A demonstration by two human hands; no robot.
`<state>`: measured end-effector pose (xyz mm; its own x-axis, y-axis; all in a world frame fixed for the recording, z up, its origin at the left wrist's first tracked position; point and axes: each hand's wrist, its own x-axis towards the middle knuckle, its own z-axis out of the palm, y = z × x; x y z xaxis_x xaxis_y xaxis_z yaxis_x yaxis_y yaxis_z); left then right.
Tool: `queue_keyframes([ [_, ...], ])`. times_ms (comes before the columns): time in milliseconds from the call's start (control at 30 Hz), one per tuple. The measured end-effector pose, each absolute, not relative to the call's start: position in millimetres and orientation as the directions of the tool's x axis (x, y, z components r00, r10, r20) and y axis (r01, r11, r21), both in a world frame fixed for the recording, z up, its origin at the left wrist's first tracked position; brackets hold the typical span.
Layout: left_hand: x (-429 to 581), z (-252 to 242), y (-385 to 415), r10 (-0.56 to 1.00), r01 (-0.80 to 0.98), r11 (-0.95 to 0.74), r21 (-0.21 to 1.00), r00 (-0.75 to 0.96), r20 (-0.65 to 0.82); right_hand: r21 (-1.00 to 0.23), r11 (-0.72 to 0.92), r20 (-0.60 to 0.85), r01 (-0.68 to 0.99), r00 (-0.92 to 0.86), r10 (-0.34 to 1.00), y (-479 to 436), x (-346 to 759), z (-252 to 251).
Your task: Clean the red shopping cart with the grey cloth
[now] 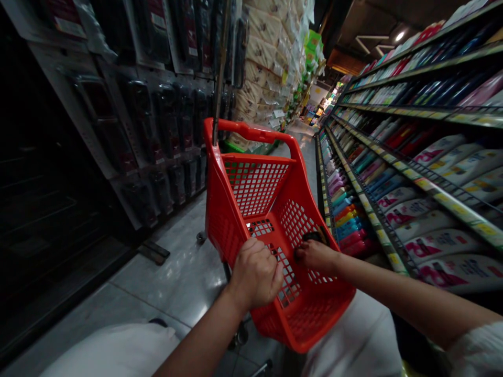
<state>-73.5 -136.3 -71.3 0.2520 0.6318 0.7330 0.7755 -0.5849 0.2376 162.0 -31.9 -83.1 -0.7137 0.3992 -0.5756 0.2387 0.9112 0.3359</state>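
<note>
A red plastic shopping trolley (236,209) with a mesh basket stands in a shop aisle in front of me. My left hand (256,272) is closed on the near rim of the basket. My right hand (316,256) rests on the same rim a little to the right, its fingers curled over the edge next to a small dark thing that I cannot make out. The basket looks empty inside.
Shelves of bottles (412,173) run along the right, close to the trolley. Racks of dark hanging packets (149,120) line the left, with stacked pale packs (267,57) behind. A shiny tiled floor (176,272) leads down the aisle.
</note>
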Motion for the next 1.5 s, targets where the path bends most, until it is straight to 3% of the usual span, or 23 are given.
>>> queue_keyframes([
  [100, -75, -71, -137, 0.615, 0.771, -0.597, 0.220, 0.264, 0.743, 0.163, 0.977, -0.718, 0.135, -0.663, 0.211, -56, 175, -98],
  [167, -75, -71, -137, 0.607, 0.770, -0.602, 0.211, 0.270, 0.747, 0.158, 0.980, -0.724, 0.118, -0.662, 0.196, -49, 174, -93],
  [300, -75, -71, -138, 0.612, 0.772, -0.598, 0.212, 0.270, 0.743, 0.350, 0.908, -0.475, 0.230, -0.792, 0.383, 7, 149, -60],
  [367, -73, -71, -139, 0.615, 0.780, -0.587, 0.217, 0.256, 0.745, 0.450, 0.824, -0.323, 0.343, -0.798, 0.509, 31, 135, -47],
  [433, -71, -72, -139, 0.618, 0.789, -0.573, 0.221, 0.240, 0.749, 0.498, 0.768, -0.270, 0.403, -0.770, 0.579, 41, 127, -49],
  [600, -70, -73, -137, 0.612, 0.783, -0.581, 0.223, 0.239, 0.754, 0.415, 0.864, -0.533, 0.285, -0.694, 0.484, 11, 135, -95],
  [700, -73, -74, -137, 0.612, 0.768, -0.601, 0.219, 0.266, 0.745, 0.384, 0.887, -0.569, 0.256, -0.691, 0.446, 0, 140, -110],
  [933, -77, -73, -142, 0.641, 0.772, -0.595, 0.224, 0.288, 0.711, 0.591, 0.677, -0.189, 0.438, -0.741, 0.644, 72, 110, -49],
  [1033, -79, -74, -141, 0.642, 0.771, -0.594, 0.230, 0.281, 0.714, 0.620, 0.607, -0.076, 0.498, -0.731, 0.678, 109, 94, -31],
  [1100, -79, -74, -140, 0.643, 0.770, -0.593, 0.235, 0.277, 0.714, 0.607, 0.613, -0.106, 0.505, -0.714, 0.692, 121, 87, -39],
  [1267, -83, -75, -138, 0.666, 0.759, -0.588, 0.278, 0.260, 0.699, 0.507, 0.724, -0.397, 0.467, -0.620, 0.677, 95, 82, -109],
  [1400, -85, -75, -138, 0.690, 0.755, -0.584, 0.300, 0.266, 0.673, 0.449, 0.787, -0.500, 0.422, -0.612, 0.613, 53, 91, -150],
  [1500, -85, -75, -137, 0.689, 0.752, -0.587, 0.299, 0.270, 0.673, 0.457, 0.786, -0.502, 0.417, -0.609, 0.615, 44, 96, -141],
])
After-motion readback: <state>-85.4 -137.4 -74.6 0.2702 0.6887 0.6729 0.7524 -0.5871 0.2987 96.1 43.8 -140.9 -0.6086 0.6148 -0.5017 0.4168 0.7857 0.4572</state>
